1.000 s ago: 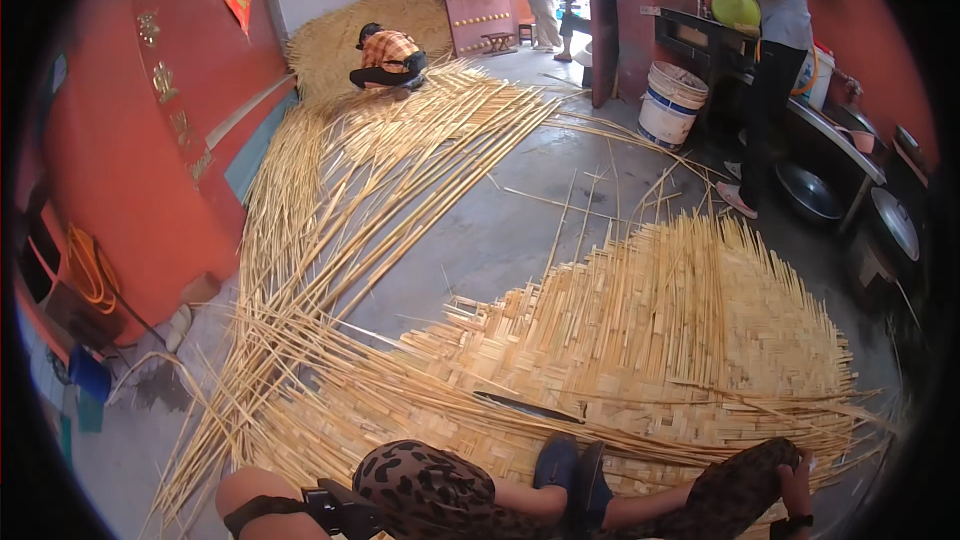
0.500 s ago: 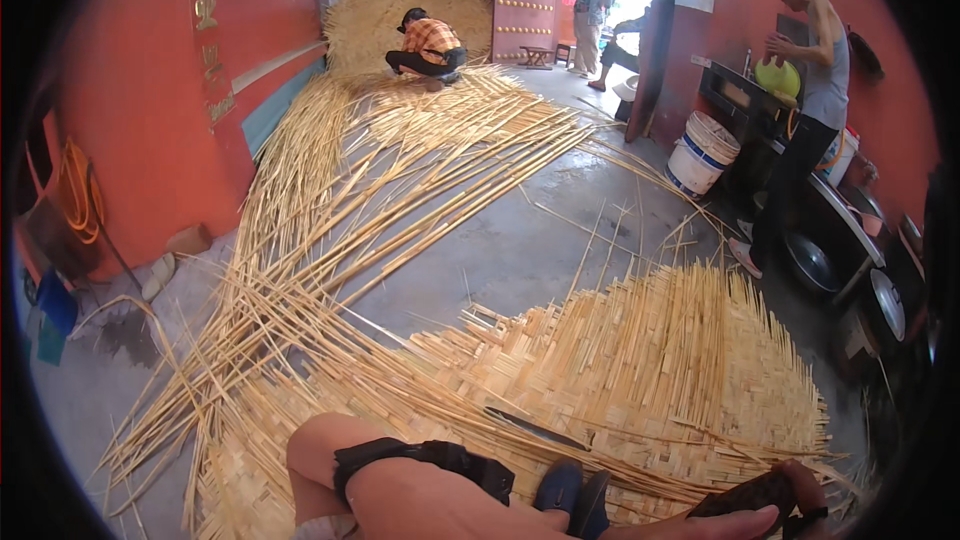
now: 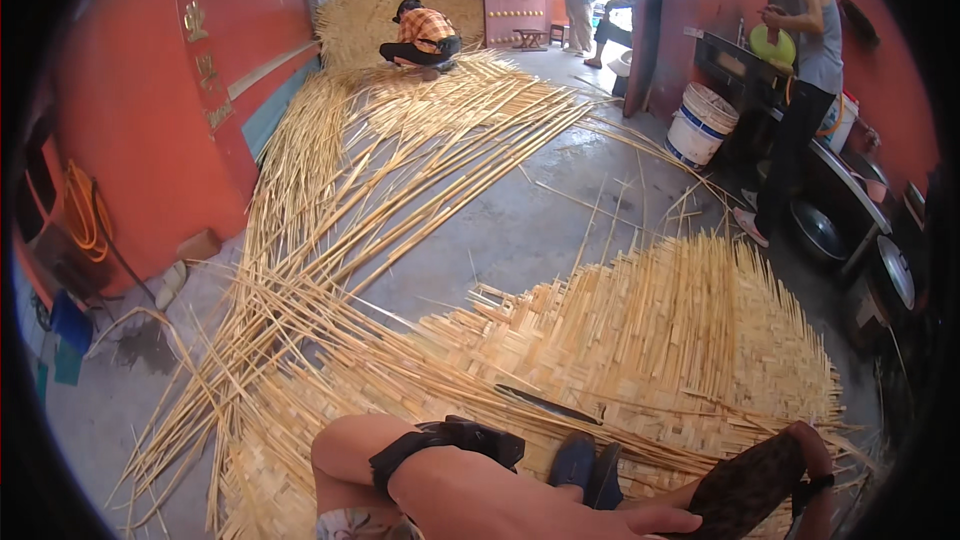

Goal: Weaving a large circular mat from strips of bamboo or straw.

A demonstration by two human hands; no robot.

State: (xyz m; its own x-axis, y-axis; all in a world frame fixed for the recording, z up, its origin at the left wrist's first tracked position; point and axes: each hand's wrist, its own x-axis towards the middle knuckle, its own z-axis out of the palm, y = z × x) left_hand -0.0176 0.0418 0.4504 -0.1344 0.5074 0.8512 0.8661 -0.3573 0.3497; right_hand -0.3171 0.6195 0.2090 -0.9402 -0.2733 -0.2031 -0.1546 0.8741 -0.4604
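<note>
At the lower edge, the left hand point(image 3: 660, 520) had swung across, grip unclear; the right hand point(image 3: 817, 452) rested on the patterned knee point(image 3: 745, 488), fingers indistinct; neither worked the woven mat point(image 3: 640, 330), lower right.

The right hand point(image 3: 812, 452) is resting on a dark-patterned knee point(image 3: 750, 485); the left hand point(image 3: 655, 520), partly cut off, is pointing toward it. A long dark tool point(image 3: 548, 404) is lying on the woven mat point(image 3: 640, 330), near two dark shoes point(image 3: 572, 460). Loose strips point(image 3: 335, 270) are covering much floor point(image 3: 500, 225). Beyond, someone in a checked shirt point(image 3: 428, 28) is crouching; another person point(image 3: 818, 50) is standing near a white bucket point(image 3: 698, 130).
</note>
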